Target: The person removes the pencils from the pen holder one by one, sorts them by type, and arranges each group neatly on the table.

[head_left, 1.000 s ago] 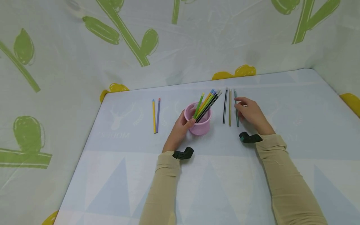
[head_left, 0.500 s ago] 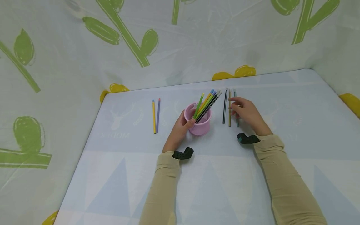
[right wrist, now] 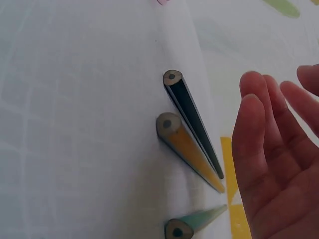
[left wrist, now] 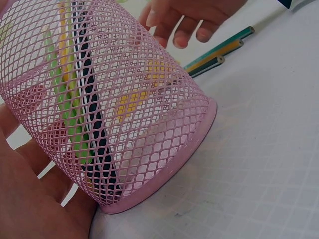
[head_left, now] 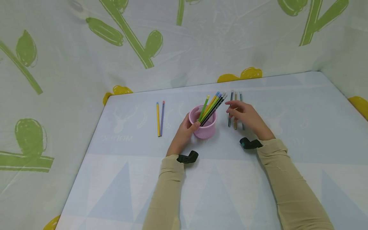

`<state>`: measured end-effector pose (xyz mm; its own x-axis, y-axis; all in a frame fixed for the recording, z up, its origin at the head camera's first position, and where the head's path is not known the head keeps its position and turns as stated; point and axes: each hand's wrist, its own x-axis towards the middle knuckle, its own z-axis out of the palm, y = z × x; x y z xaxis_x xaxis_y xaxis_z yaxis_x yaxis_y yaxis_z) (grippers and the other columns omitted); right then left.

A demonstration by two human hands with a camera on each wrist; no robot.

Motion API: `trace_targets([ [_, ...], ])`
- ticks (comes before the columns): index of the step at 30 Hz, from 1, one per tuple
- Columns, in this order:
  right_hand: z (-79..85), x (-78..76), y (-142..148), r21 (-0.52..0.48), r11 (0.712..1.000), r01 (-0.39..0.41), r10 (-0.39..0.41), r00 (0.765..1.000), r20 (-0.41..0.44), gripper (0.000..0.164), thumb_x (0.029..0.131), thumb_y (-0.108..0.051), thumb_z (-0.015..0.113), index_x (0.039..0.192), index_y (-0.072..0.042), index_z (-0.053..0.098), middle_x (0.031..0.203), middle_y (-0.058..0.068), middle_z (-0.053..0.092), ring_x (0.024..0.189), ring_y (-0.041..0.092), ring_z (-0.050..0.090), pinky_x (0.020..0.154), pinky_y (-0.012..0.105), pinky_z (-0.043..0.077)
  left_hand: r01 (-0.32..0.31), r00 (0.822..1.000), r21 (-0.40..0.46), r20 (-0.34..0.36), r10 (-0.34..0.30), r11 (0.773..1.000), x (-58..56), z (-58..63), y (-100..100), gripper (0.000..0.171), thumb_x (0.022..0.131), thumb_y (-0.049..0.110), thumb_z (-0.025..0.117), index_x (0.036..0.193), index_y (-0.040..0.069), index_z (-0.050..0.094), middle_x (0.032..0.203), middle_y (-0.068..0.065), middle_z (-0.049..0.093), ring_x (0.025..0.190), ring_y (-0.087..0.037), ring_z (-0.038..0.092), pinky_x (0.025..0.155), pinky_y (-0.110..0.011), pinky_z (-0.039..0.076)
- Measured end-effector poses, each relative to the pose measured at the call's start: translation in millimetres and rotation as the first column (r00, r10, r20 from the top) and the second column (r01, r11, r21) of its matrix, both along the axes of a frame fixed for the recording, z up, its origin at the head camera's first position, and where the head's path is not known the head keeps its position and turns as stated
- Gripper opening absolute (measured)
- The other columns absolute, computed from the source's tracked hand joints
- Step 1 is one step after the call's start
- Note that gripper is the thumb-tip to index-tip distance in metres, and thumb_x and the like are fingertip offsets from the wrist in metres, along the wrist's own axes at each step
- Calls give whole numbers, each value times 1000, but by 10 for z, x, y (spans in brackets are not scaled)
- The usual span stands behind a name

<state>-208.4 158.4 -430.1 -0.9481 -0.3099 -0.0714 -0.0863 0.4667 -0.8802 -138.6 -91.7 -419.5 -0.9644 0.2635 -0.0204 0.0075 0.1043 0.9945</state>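
Note:
My left hand (head_left: 182, 135) grips the near left side of a pink mesh pencil cup (head_left: 205, 132), thumb at the rim. Several pencils lean inside, among them a light green pencil (head_left: 203, 108) and a black pencil (left wrist: 96, 117). To the right of the cup, my right hand (head_left: 249, 118) hovers with relaxed fingers, holding nothing. Beneath it lie a black pencil (right wrist: 193, 117), a gold pencil (right wrist: 189, 149) and a teal pencil (right wrist: 199, 219), side by side. In the head view the right fingertips overlap the black pencil, and the hand hides the middle of the others.
Left of the cup, a yellow pencil (head_left: 158, 121) and a purple pencil (head_left: 162, 119) lie side by side on the table (head_left: 120, 179). Behind the table's far edge hangs a white curtain (head_left: 201, 44) with green leaf prints.
My right hand has moved left, from over the teal pencil, past the gold one, to the black one. The left hand and the cup stay put.

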Motion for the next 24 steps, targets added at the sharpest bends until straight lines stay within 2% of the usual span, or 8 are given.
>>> trace_targets([
  [5, 18, 20, -32, -45, 998, -51, 50, 999, -12, 46, 88, -41, 51, 127, -18, 47, 109, 9, 57, 88, 22, 56, 76, 38, 47, 6, 1000, 7, -8, -6, 1000, 2, -3, -5, 52, 91, 23, 47, 139, 26, 28, 136, 6, 39, 125, -11, 33, 104, -36, 22],
  [9, 31, 39, -45, -112, 991, -68, 69, 998, 2, 46, 88, -40, 51, 128, -17, 46, 113, 8, 56, 99, 23, 55, 88, 41, 42, 4, 1000, 9, -7, -4, 1000, -1, -2, 0, 51, 91, 22, 48, 138, 28, 29, 135, 8, 40, 126, -12, 32, 103, -36, 22],
  [12, 139, 110, -83, -148, 986, -74, 78, 997, 24, 46, 90, -35, 50, 129, -12, 44, 117, 9, 55, 107, 24, 51, 94, 43, 37, -3, 1000, 3, 2, 3, 1000, -7, -7, 3, 51, 91, 23, 48, 138, 30, 29, 134, 10, 40, 126, -11, 33, 103, -36, 23],
  [15, 173, 137, -117, -166, 982, -92, 99, 994, 35, 45, 89, -35, 51, 128, -13, 44, 118, 6, 54, 110, 22, 47, 97, 44, 33, -5, 1000, 2, 9, 5, 1000, -10, -11, 4, 51, 91, 23, 49, 138, 31, 29, 134, 10, 40, 126, -10, 32, 103, -36, 23],
  [19, 93, 108, -158, -196, 971, -135, 144, 989, 35, 47, 87, -39, 53, 129, -19, 44, 121, 1, 51, 112, 18, 45, 97, 45, 33, -11, 1000, 0, 15, 11, 1000, -7, -13, 5, 52, 90, 26, 49, 138, 31, 29, 135, 10, 40, 126, -10, 32, 103, -37, 24],
  [24, 51, 132, -251, -230, 964, -135, 162, 982, 100, 67, 85, -45, 54, 141, -24, 23, 136, 2, 39, 117, 22, 44, 99, 52, 25, -6, 1000, 4, 5, 6, 1000, -4, -7, 8, 53, 90, 25, 50, 138, 30, 29, 135, 9, 40, 126, -10, 32, 103, -36, 23],
])
